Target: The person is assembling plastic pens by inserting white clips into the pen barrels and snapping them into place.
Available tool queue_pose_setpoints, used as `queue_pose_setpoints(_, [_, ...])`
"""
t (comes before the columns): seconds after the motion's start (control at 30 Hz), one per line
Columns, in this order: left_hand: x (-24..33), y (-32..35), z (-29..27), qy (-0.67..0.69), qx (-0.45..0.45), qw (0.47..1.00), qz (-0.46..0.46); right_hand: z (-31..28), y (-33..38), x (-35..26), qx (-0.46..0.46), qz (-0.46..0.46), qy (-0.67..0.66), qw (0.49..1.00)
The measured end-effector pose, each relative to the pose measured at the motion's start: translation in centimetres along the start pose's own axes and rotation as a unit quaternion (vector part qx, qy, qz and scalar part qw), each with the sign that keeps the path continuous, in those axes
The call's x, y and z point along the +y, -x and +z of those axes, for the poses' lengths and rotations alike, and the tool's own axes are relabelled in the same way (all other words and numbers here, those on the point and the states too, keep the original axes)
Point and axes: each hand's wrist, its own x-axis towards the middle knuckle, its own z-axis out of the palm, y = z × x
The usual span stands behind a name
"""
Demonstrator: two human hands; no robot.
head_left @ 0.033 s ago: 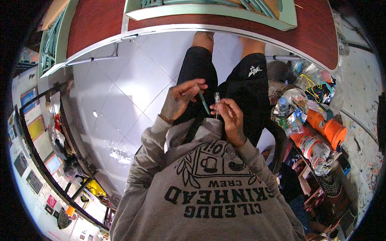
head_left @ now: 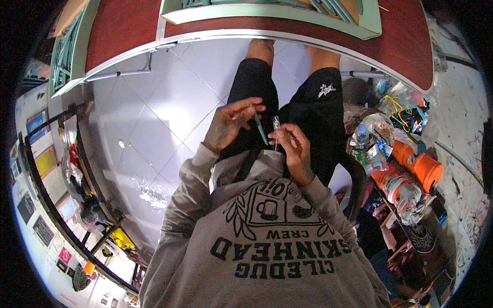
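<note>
Above my lap, my left hand [head_left: 229, 123] pinches a slim dark-green stick [head_left: 259, 124], shaped like a pen, between thumb and fingers. Its lower end slants down toward the fingers of my right hand [head_left: 291, 143]. Those fingers are closed on a thin upright tool with a clear, flat upper part [head_left: 276, 122] and a narrow shaft below; its exact kind is too small to make out. The stick's lower tip lies close beside this tool, and I cannot tell whether they touch.
Ahead is a red-brown table [head_left: 123, 31] with a pale-green tray [head_left: 272, 19] of similar green sticks. Another such tray [head_left: 77, 56] stands at the left. Clear bags, a bottle and an orange container [head_left: 426, 172] are piled at the right, beside a black chair arm [head_left: 355, 182].
Both hands have risen very slightly, with the stick and the thin tool still held. Nothing else visibly differs.
</note>
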Motion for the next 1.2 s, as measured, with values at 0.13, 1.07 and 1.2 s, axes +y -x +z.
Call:
queue_pose_setpoints(0.13, [-1.3, -1.8, -1.2, -0.014, -0.058, 0.998, -0.009, -0.1, -1.3, 1.4, -0.045, -0.006, 0.019, 0.999])
queue_pose_setpoints(1.07, [-8.4, -3.0, -4.8, 0.010, -0.038, 0.999, 0.009, 1.7, -3.5, 3.3, -0.036, 0.059, 0.157, 0.985])
queue_pose_setpoints(1.2, [-8.3, -3.5, -4.7, -0.014, -0.050, 0.999, 0.007, 1.5, -3.6, 3.4, -0.035, 0.052, 0.210, 0.976])
